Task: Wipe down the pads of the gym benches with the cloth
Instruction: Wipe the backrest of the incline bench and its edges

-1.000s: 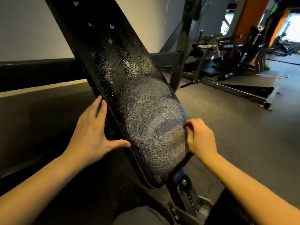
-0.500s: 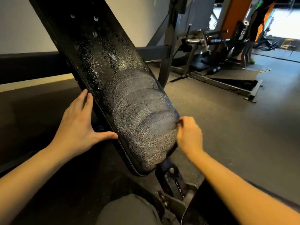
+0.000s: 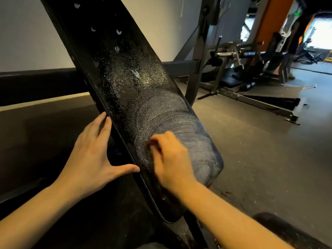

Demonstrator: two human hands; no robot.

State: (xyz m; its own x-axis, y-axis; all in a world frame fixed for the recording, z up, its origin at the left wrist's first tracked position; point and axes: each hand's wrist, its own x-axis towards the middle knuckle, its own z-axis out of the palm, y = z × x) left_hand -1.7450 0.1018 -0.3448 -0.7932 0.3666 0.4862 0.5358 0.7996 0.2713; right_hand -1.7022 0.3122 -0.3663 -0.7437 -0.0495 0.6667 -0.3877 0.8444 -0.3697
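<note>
The bench pad [image 3: 125,78] was a long, glossy black slab with a rounded near end. It stood tilted, rising from the near centre toward the far left. Fine beads of spray speckled its middle, and a few larger drops sat higher up. Its lower part was dull grey with curved wipe streaks.

The left hand [image 3: 91,159] lay flat against the pad's left edge, fingers straight and thumb spread along the rim, gripping nothing. The right hand [image 3: 172,162] pressed on the pad's lower face with its fingers curled round the cloth [image 3: 152,147], which showed only as a pale, blurred scrap at the fingertips.

A matte, grainy dark floor [image 3: 251,150] lay to the right. On it, far right, stood another machine [image 3: 233,94] with an angular metal frame. A smooth pale wall [image 3: 27,33] lay far left.
</note>
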